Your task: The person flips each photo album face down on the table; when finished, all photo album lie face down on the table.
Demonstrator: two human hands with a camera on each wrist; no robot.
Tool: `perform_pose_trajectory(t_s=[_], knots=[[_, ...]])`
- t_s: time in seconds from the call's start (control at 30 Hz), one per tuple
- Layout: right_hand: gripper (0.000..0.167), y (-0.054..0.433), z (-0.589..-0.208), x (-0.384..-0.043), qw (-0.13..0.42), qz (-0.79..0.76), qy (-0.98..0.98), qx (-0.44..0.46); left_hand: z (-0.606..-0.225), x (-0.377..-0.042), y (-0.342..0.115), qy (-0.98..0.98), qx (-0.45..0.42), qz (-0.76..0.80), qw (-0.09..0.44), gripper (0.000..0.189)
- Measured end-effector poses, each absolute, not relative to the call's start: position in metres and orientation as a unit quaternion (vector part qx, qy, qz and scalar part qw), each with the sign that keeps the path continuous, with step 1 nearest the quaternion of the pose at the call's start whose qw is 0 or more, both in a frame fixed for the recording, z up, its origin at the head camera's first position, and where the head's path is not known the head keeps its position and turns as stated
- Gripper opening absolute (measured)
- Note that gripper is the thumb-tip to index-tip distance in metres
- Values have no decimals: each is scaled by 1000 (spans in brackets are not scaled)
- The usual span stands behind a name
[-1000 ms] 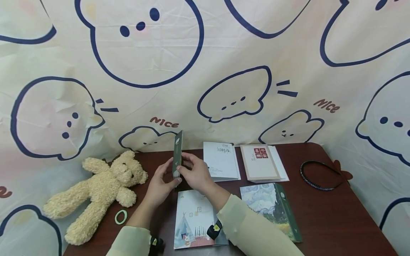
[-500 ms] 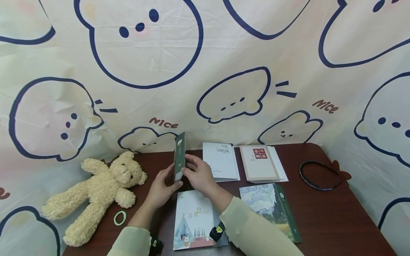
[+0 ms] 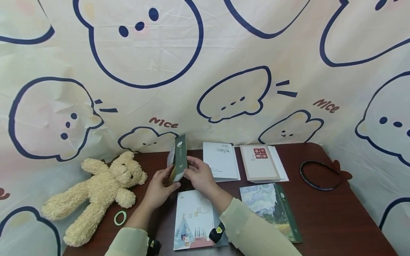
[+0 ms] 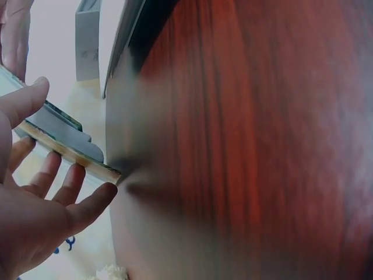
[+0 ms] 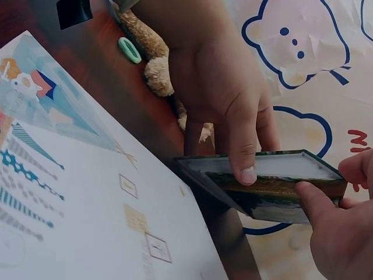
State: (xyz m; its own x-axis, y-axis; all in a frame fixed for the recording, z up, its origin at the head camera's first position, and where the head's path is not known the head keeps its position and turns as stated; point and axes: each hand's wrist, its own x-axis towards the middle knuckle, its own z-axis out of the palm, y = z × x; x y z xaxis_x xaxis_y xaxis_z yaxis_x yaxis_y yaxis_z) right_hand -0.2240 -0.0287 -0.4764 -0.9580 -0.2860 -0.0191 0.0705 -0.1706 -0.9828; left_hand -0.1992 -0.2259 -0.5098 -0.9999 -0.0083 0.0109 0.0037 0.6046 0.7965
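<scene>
Both hands hold a notebook (image 3: 181, 156) upright over the table's back, its green strip turned toward the head camera. My left hand (image 3: 159, 189) grips the lower left side, thumb on one side and fingers (image 4: 69, 185) along the other. From the right, my right hand (image 3: 201, 177) pinches the notebook near its green strip. White inner pages show between the parted covers in the right wrist view, where the left thumb presses at the edge. Below the hands lies a notebook with a tent drawing (image 3: 189, 220), partly under the right forearm.
A white notebook (image 3: 221, 161) and a beige one with red print (image 3: 259, 160) lie at the back. A landscape-painted notebook (image 3: 266, 206) is at right, near a dark headband (image 3: 315, 188). At left are a teddy bear (image 3: 105, 188) and a green ring (image 3: 120, 217).
The notebook has turned so more of its green strip shows, and its covers have parted on the left. Both hands have shifted slightly with it.
</scene>
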Motion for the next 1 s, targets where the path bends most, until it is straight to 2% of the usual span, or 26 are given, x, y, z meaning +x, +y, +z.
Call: perform_pose_trajectory(t_s=[0.47, 1.0], knots=[[56, -35, -489, -220, 132, -761, 631, -73, -513, -199, -242, -918, -2, -396, -3, 81], [55, -26, -499, -225, 126, -719, 681, -61, -520, -202, -239, -939, -14, -344, 13, 72]])
